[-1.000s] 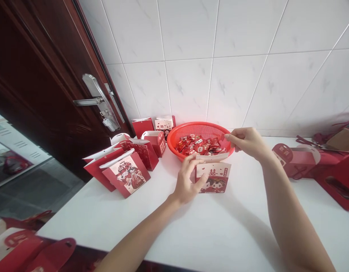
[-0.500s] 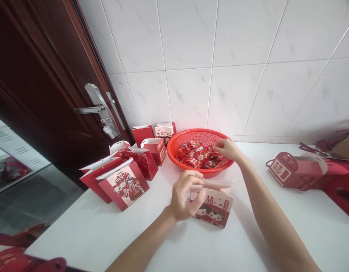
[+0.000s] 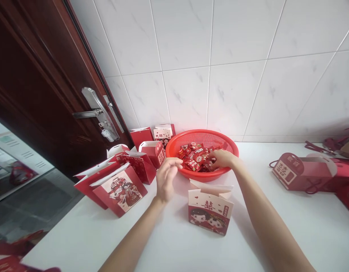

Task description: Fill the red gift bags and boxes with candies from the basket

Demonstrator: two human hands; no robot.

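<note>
My right hand (image 3: 222,158) reaches into the red plastic basket (image 3: 201,175), its bent fingers down among red wrapped candies (image 3: 194,155). The fingertips are partly hidden there, so what they grip does not show. My left hand (image 3: 167,179) is open and holds nothing, its fingers loosely curved near the basket's left front rim. Between my forearms a red and cream gift box (image 3: 210,213) with two cartoon faces stands upright on the white table. Its top flaps are parted, and neither hand touches it.
On the left stand several red paper gift boxes, the nearest bearing a couple picture (image 3: 125,190). More red boxes (image 3: 301,172) with handles lie at the right. A tiled wall (image 3: 188,94) runs behind, and a dark wooden door (image 3: 49,75) with a handle is at left.
My left hand has left the gift box with the cartoon faces and moved left. My right hand has gone lower into the candies. The view has shifted slightly.
</note>
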